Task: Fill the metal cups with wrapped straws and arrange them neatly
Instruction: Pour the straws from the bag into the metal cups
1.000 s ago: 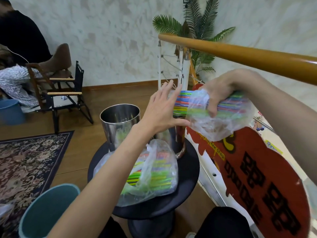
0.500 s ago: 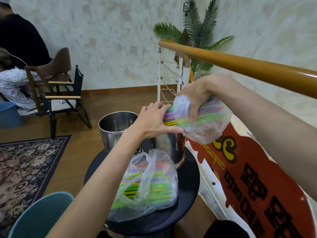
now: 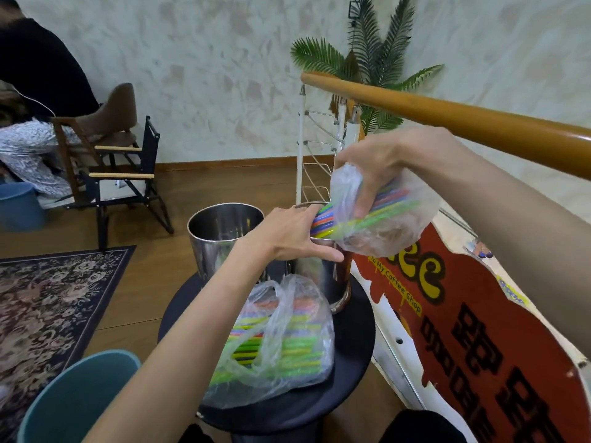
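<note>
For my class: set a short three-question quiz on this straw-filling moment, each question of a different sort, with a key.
1. True or false: the left metal cup already holds straws.
2. What does the right hand grip?
A. a clear bag of straws
B. a spoon
C. the wooden handrail
3. Fill in: the second bag of straws lies on the round black ____.

Key:
1. False; nothing shows inside it.
2. A; its straw ends point down at the right metal cup, with the left hand at that cup's mouth.
3. table
</note>
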`<state>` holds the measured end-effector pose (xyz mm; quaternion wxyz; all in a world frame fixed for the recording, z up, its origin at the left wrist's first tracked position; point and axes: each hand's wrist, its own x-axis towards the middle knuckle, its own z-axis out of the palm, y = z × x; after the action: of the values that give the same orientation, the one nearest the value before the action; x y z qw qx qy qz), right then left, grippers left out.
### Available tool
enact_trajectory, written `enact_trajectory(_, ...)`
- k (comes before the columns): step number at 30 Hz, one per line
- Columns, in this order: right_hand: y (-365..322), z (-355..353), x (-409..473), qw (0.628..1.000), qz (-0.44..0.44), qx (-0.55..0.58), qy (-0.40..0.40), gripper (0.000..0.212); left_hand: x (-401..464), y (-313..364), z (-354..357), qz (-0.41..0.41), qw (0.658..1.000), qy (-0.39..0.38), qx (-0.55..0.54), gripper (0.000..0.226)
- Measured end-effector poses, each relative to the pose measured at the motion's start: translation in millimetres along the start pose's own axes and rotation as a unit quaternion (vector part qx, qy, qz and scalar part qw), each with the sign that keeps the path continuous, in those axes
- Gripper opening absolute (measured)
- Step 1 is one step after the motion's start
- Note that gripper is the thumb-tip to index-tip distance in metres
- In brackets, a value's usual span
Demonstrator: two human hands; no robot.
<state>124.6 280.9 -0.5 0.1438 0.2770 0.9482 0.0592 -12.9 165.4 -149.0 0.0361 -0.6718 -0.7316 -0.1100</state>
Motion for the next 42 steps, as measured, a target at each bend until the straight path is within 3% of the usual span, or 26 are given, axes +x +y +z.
enact_trajectory(3,14.5,-1.9,-15.3,0.999,-0.006,0.027,0.043,0.121,-3.5,1.4,-1.9,-0.012,1.0,-0.019,-0.003,0.086)
enact_trajectory(6,24.8,7.8,-28.0,0.99,-0.033,0.089,0.1,0.114,-8.8,2.6,-2.9,-0.028,0.997,-0.016,-0.076,0.083)
enact_trajectory(11,16.4,40.7,-19.7,0.959,-0.102,0.194,0.178,0.091,-17.7,8.2,-0.4,-0.052,0.977,0.04,-0.202,0.1)
enact_trajectory(13,10.4,45.2,-10.4,0.959,-0.101,0.195,0.179,0.085,-18.4,9.4,0.8,-0.049,0.975,0.047,-0.212,0.089)
enact_trajectory(17,10.3,46.5,1.3,0.961,-0.104,0.193,0.171,0.099,-20.3,9.5,4.9,-0.06,0.968,0.045,-0.241,0.048)
enact_trajectory(21,13.2,48.8,3.3,0.955,-0.115,0.207,0.178,0.085,-16.9,10.7,9.4,-0.086,0.967,0.066,-0.231,0.025)
enact_trajectory(26,17.4,47.0,-4.3,0.953,-0.125,0.204,0.184,0.074,-9.6,12.5,11.9,-0.116,0.959,0.073,-0.247,0.042)
enact_trajectory(30,27.9,42.8,-19.2,0.943,-0.126,0.217,0.217,0.09,-14.8,9.9,14.5,-0.124,0.95,0.128,-0.256,0.012)
enact_trajectory(35,36.9,46.8,-32.7,0.932,-0.118,0.243,0.243,0.095,-16.9,9.5,11.4,-0.121,0.958,0.143,-0.218,0.023)
enact_trajectory(42,26.8,67.7,-29.8,0.916,-0.131,0.286,0.25,0.097,-19.2,15.1,0.3,-0.123,0.979,0.041,-0.157,0.04)
